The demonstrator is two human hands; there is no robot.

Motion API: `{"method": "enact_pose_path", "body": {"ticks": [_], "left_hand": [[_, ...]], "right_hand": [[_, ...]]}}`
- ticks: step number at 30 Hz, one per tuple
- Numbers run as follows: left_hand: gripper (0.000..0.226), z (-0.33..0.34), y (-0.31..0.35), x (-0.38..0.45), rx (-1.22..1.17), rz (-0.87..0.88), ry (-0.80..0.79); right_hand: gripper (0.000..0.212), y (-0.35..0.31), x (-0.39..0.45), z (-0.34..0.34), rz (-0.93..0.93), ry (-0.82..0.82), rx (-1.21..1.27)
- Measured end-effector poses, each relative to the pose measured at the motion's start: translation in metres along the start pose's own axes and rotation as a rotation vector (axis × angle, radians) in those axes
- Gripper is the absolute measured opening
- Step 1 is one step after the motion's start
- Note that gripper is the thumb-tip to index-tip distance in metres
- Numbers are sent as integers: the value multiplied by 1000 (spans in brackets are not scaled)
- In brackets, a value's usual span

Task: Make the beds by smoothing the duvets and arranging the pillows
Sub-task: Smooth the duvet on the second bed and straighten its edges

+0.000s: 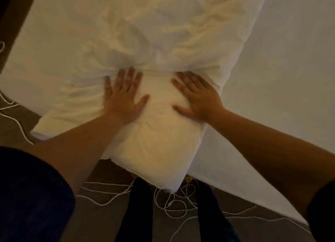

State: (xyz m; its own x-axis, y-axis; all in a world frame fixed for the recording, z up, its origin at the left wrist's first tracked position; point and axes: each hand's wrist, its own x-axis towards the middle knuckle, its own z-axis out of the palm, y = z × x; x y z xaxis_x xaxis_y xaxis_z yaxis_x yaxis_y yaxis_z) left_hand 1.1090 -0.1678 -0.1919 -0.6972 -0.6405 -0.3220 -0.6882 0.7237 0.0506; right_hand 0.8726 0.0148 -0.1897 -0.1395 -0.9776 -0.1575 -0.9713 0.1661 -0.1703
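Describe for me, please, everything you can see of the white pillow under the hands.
The pillow is white, soft and puffy, its fabric faintly creased. It lies flat at the bed's near edge, one corner jutting out over the floor. Its far end is tucked under the rumpled duvet. The left hand and right hand press on it, fingers spread.

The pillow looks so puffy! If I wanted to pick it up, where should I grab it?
Probably best by the two long side edges of the pillow, one hand on each side, coming from the near end that sticks out past the bed. That end hangs free, so fingers can curl under it. The far end is tucked beneath the crumpled duvet, where the left hand and right hand now press flat.
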Motion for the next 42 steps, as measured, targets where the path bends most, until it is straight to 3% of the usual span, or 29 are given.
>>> {"method": "enact_pose_path", "body": {"ticks": [3, 6, 9, 13, 19, 25, 29, 32, 34, 36, 39, 42], "left_hand": [[88, -15, -11, 31, 9, -159, -28], [94, -28, 1, 41, -67, -302, -82], [100, -30, 18, 23, -128, -288, -173], [99, -19, 16, -16, -113, -196, -236], [99, -14, 7, -14, -108, -174, -337], [101, -8, 9, -5, -101, -236, -396], [104, -37, 52, -4, -162, -476, -417], [87, -69, 100, 8, -115, -449, -208], [82, -83, 129, 27, -145, -317, 50], [76, -86, 153, 60, -177, -183, 237], [72, -94, 178, 140, -128, -57, 298], [75, -102, 195, 225, -47, 69, 263]], "right_hand": [[90, 39, 10, -16, 134, -47, -27], [90, 36, 3, -24, 356, -64, 6], [93, 13, -16, -21, 498, -138, 87], [95, -22, -31, -15, 554, -147, 99], [90, -68, -32, 1, 531, -27, 75], [87, -58, -22, 3, 344, -26, 161], [54, -10, -8, -36, 155, -2, 305], [40, 38, 7, -70, -9, 136, 324], [47, 75, 30, -80, -57, 281, 266], [65, 114, 65, -91, -20, 306, 216], [86, 174, 127, -105, 86, 223, 128], [95, 220, 169, -97, 163, 119, 44]]}}
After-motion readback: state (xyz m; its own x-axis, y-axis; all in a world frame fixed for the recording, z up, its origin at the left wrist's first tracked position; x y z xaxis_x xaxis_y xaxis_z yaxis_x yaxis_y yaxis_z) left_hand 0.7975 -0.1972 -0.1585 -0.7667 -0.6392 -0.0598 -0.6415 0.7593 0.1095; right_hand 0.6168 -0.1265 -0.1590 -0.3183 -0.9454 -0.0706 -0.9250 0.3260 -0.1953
